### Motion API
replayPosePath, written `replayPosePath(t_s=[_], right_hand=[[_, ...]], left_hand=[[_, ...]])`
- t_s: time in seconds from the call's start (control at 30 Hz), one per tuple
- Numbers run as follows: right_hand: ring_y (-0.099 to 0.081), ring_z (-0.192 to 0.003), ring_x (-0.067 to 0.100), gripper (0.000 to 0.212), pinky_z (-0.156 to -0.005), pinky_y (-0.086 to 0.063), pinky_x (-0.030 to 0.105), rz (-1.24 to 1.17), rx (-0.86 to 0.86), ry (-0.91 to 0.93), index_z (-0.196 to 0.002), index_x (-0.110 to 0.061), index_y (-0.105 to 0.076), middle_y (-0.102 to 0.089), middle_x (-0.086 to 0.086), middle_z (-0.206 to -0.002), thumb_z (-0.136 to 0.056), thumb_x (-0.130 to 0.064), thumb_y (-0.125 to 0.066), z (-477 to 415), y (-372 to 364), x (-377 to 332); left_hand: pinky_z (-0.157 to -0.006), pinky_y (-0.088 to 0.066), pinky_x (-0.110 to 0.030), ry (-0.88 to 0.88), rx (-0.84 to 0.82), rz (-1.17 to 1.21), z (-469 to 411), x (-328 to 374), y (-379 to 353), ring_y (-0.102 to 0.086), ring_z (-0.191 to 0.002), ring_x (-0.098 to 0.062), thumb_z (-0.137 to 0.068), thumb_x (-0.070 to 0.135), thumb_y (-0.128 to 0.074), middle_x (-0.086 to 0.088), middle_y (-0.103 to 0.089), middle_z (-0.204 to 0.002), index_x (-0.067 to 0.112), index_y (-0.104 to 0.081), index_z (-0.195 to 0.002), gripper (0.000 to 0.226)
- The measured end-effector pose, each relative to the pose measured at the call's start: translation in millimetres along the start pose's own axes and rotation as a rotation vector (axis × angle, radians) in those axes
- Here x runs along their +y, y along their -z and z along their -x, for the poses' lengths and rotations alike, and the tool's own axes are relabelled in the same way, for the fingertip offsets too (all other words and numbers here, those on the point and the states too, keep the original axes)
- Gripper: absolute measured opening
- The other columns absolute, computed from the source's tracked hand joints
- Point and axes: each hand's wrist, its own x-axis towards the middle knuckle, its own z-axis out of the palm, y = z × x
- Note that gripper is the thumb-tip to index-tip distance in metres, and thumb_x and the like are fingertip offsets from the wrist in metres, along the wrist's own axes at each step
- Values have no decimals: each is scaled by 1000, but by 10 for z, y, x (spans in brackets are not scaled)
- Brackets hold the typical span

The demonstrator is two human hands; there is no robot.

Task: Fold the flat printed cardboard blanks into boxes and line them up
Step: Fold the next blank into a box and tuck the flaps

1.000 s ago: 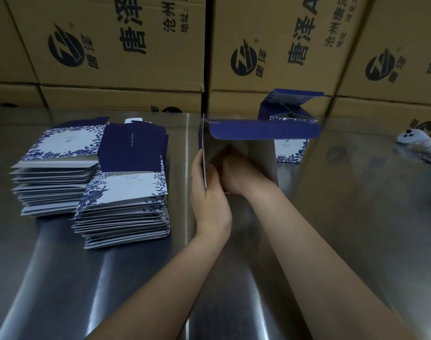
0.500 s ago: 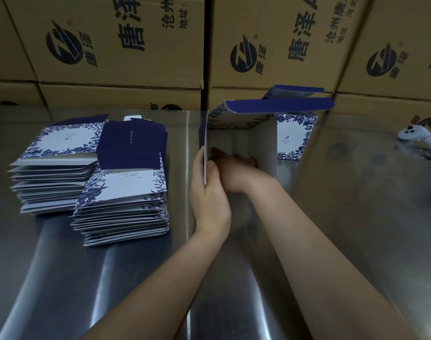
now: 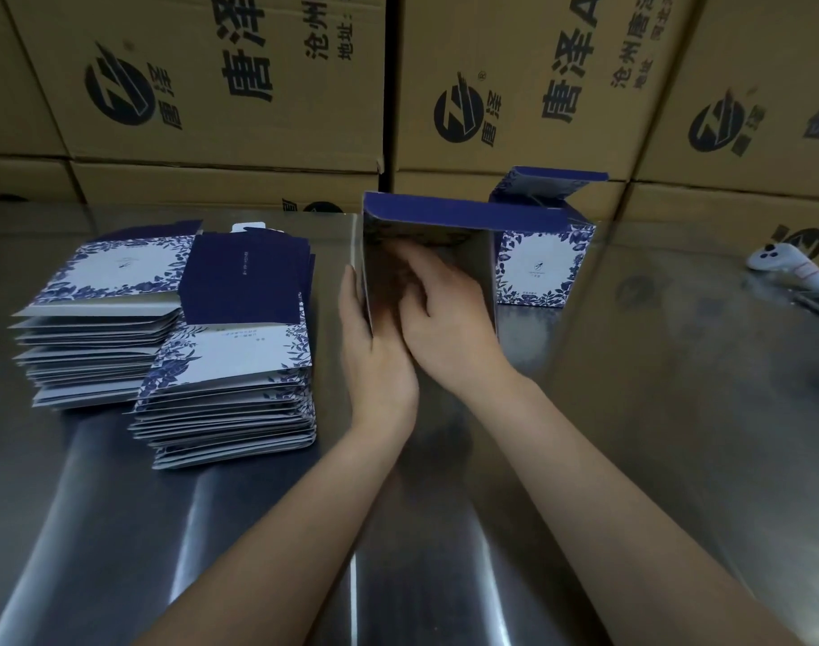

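Half-formed blue-and-white printed cardboard box (image 3: pixel 426 254) stands on the shiny steel table (image 3: pixel 631 412), open mouth tipped toward the person, long axis running away from them toward the back wall of cartons. Navy flap (image 3: pixel 459 212) spreads flat across its top edge, pointing right. Inside walls look plain grey-brown; outside shows navy with floral print at the upper corner.

Left hand (image 3: pixel 375 347) pressed against the box's left wall from outside, fingers straight and together along the edge, thumb side hidden. Right hand (image 3: pixel 440 310) reaches into the open mouth, fingers spread and blurred, pushing on the inside; cannot tell if it pinches anything. Box sits between the two hands, just ahead of both wrists.

Finished floral-print upright box (image 3: pixel 543 268) stands just behind and right of it, lid flap up, touching or nearly so, can't tell which.

Two stacks of flat printed blanks at left: far stack (image 3: pixel 95 319) white-floral face up, nearer stack (image 3: pixel 230 366) with a navy panel on top. Brown corrugated shipping cartons (image 3: pixel 212 86) with black logos behind. White handheld controller (image 3: pixel 789 268) lies on the table at far right.
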Motion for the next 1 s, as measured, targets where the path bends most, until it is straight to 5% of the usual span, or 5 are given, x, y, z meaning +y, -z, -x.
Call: replayPosePath(t_s=[0.2, 0.27, 0.33, 0.53, 1.0], right_hand=[[-66, -102, 28, 36, -89, -55, 37, -6, 345, 539, -103, 7, -69, -69, 19, -105, -82, 10, -40, 221, 73, -147], [-67, -97, 33, 34, -86, -55, 38, 36, 458, 585, -96, 9, -70, -69, 22, -101, -80, 12, -40, 210, 138, -119], [-65, -91, 35, 34, -83, -53, 37, 75, 564, 547, -92, 8, -70, -68, 22, -96, -75, 17, -42, 176, 231, -61], [-54, -87, 23, 38, -76, -41, 17, 95, 703, 273, -93, 7, -69, -57, 25, -90, -71, 21, -43, 90, 384, 193], [-31, -143, 15, 36, -119, -25, 37, -344, 317, -40, -128, -30, -48, -38, 7, -151, -100, -12, -37, 69, 329, 479]], left_hand=[[-103, -24, -2, -48, -28, -182, -94, -49, 65, -36, -138, -10, -107, 18, -37, -4, -39, -154, 11, -31, -151, 46], [-113, -32, -22, 7, 16, -105, -124, -7, 72, -42, -136, -16, -105, 24, -39, -3, -44, -150, 19, -35, -150, 46], [-112, -37, -43, 87, 60, -5, -136, 55, 75, -46, -133, -19, -102, 30, -39, -1, -49, -145, 26, -39, -147, 45], [-111, -38, -41, 90, 70, 33, -175, 87, 116, -50, -127, -12, -102, 30, -39, 7, -56, -136, 28, -46, -142, 40], [-102, -44, -25, -79, 21, -47, -180, -45, 142, -54, -121, -1, -88, 50, -42, 15, -60, -132, 33, -51, -138, 54]])
